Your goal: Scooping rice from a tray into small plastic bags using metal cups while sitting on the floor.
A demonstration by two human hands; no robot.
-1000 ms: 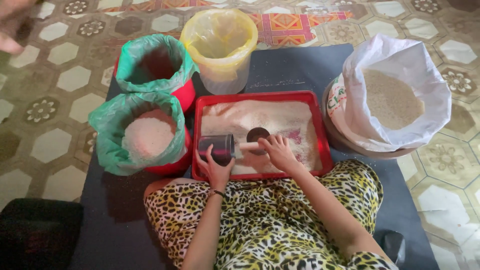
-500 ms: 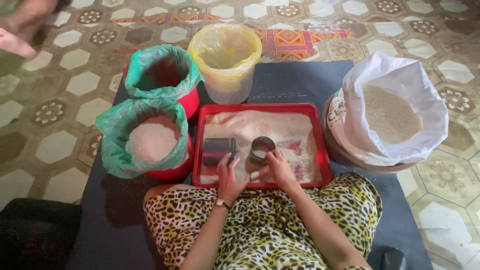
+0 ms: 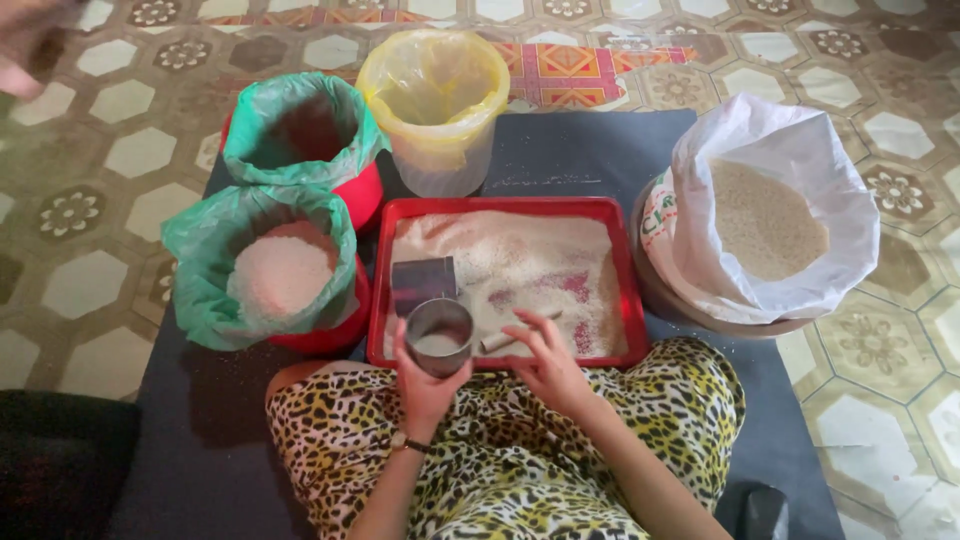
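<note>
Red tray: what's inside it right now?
The red tray holds a spread layer of white grain, a small dark scoop and a pale short cylinder. The left hand lifts a metal cup, hiding the near-left corner.

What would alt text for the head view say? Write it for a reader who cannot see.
Seen from above, a seated person's left hand holds a small metal cup over a red tray of white grains, with the right hand beside it. Two green-lined red buckets, a yellow-lined bucket and an open white sack surround the tray.
</note>
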